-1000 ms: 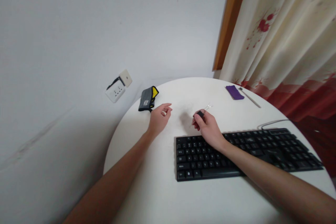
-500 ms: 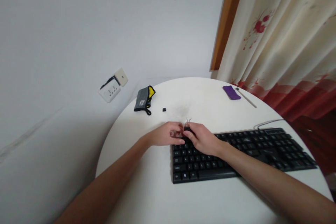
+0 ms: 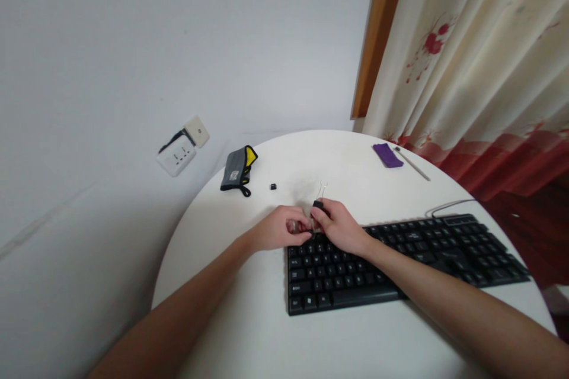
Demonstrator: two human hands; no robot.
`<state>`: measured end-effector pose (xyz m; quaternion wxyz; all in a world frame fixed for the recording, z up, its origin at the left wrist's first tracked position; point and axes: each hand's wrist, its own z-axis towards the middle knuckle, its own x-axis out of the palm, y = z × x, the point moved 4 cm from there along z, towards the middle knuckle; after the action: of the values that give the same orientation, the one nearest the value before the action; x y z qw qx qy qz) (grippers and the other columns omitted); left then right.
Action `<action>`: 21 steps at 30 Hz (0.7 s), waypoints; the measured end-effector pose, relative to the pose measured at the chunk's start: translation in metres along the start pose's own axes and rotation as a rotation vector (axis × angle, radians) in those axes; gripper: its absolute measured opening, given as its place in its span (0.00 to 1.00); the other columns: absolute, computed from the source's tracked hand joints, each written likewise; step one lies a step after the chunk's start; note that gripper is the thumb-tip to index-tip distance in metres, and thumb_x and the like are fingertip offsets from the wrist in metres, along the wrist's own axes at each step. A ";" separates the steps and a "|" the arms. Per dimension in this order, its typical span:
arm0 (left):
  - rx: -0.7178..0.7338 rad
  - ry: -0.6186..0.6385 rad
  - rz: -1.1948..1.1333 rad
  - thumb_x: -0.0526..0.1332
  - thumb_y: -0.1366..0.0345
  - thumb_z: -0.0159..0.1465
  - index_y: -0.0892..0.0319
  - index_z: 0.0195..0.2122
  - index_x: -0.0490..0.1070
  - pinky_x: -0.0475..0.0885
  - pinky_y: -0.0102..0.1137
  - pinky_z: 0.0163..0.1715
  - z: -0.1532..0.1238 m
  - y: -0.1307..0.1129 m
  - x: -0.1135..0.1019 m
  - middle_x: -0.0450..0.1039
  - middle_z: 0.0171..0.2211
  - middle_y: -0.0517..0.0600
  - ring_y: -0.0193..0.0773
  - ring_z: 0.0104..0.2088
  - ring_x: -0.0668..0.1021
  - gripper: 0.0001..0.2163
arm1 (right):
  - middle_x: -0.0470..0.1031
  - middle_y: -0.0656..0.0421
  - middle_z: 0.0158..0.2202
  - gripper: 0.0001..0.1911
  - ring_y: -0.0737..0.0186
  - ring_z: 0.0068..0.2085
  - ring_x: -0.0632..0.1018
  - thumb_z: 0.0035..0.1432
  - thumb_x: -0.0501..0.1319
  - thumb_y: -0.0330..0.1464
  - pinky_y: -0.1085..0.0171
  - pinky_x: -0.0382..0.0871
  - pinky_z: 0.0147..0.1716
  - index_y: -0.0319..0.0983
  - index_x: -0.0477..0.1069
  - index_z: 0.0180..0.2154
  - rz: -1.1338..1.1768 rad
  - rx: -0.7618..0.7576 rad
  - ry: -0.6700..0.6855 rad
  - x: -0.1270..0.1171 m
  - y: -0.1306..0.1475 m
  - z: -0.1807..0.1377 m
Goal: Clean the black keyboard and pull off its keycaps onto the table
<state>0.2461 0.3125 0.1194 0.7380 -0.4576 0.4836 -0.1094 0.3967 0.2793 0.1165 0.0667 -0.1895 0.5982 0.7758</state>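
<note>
A black keyboard (image 3: pixel 400 260) lies on the round white table (image 3: pixel 267 331). My right hand (image 3: pixel 340 228) is at the keyboard's top left corner, closed round a small tool with a black grip and wire loops (image 3: pixel 320 196) that stick up. My left hand (image 3: pixel 282 229) is beside it, fingers curled and pinched close to the tool's lower end; what they hold is too small to make out. A small black keycap (image 3: pixel 272 186) lies loose on the table beyond the hands.
A grey and yellow pouch (image 3: pixel 236 169) sits at the table's far left edge. A purple cloth (image 3: pixel 387 154) and a thin stick (image 3: pixel 413 164) lie at the back right. The keyboard cable (image 3: pixel 444 207) curls behind it. A wall socket (image 3: pixel 178 154) and curtain (image 3: pixel 480 71) surround the table.
My left hand came away from the far side of the table, leaving the keycap there, and joined my right hand at the keyboard's corner. My right hand moved the tool down to the keys.
</note>
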 end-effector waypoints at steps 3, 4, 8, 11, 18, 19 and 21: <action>-0.053 -0.121 -0.046 0.63 0.71 0.58 0.63 0.35 0.76 0.71 0.26 0.30 0.002 0.001 0.001 0.75 0.31 0.50 0.32 0.29 0.75 0.05 | 0.66 0.63 0.25 0.14 0.66 0.28 0.68 0.66 0.53 0.37 0.66 0.62 0.30 0.39 0.65 0.29 0.049 -0.013 -0.078 -0.002 -0.001 0.001; -0.052 -0.166 -0.057 0.63 0.71 0.58 0.63 0.36 0.76 0.71 0.26 0.31 0.003 0.001 0.002 0.75 0.32 0.50 0.32 0.29 0.75 0.05 | 0.67 0.63 0.25 0.14 0.66 0.28 0.68 0.66 0.53 0.37 0.66 0.62 0.30 0.39 0.66 0.29 0.060 -0.020 -0.110 -0.004 -0.001 0.001; 0.011 -0.309 -0.063 0.63 0.71 0.59 0.64 0.38 0.77 0.74 0.28 0.35 0.004 -0.002 0.000 0.76 0.35 0.52 0.34 0.32 0.77 0.07 | 0.69 0.62 0.27 0.14 0.65 0.29 0.70 0.66 0.53 0.38 0.66 0.63 0.31 0.38 0.70 0.34 0.077 -0.036 -0.184 -0.007 0.001 -0.002; 0.047 -0.350 -0.003 0.63 0.68 0.62 0.62 0.39 0.77 0.74 0.28 0.36 0.005 -0.003 -0.002 0.76 0.36 0.53 0.35 0.35 0.78 0.06 | 0.71 0.61 0.29 0.14 0.65 0.30 0.71 0.67 0.53 0.38 0.66 0.64 0.32 0.38 0.71 0.35 0.052 -0.056 -0.180 -0.008 0.004 -0.003; 0.158 -0.422 0.167 0.65 0.67 0.63 0.59 0.43 0.78 0.75 0.30 0.40 0.004 -0.006 -0.006 0.79 0.38 0.52 0.37 0.37 0.80 0.08 | 0.72 0.60 0.29 0.12 0.65 0.30 0.73 0.66 0.53 0.39 0.66 0.67 0.32 0.39 0.68 0.34 -0.003 -0.033 -0.279 -0.012 0.007 -0.003; 0.180 -0.432 0.188 0.65 0.67 0.63 0.59 0.43 0.78 0.75 0.30 0.41 0.003 -0.005 -0.006 0.80 0.38 0.52 0.37 0.38 0.80 0.08 | 0.73 0.59 0.30 0.12 0.64 0.31 0.74 0.67 0.52 0.39 0.66 0.68 0.33 0.39 0.67 0.34 0.008 -0.028 -0.281 -0.011 0.006 -0.003; 0.223 -0.444 0.229 0.65 0.67 0.63 0.59 0.43 0.78 0.76 0.31 0.42 0.002 -0.003 -0.006 0.80 0.39 0.52 0.37 0.38 0.81 0.08 | 0.74 0.58 0.31 0.13 0.63 0.33 0.76 0.67 0.52 0.41 0.65 0.70 0.34 0.40 0.67 0.36 0.058 -0.013 -0.263 -0.008 0.003 -0.001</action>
<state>0.2457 0.3153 0.1259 0.8794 -0.3288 0.3434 0.0251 0.4037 0.2782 0.1216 0.1209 -0.0692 0.5843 0.7995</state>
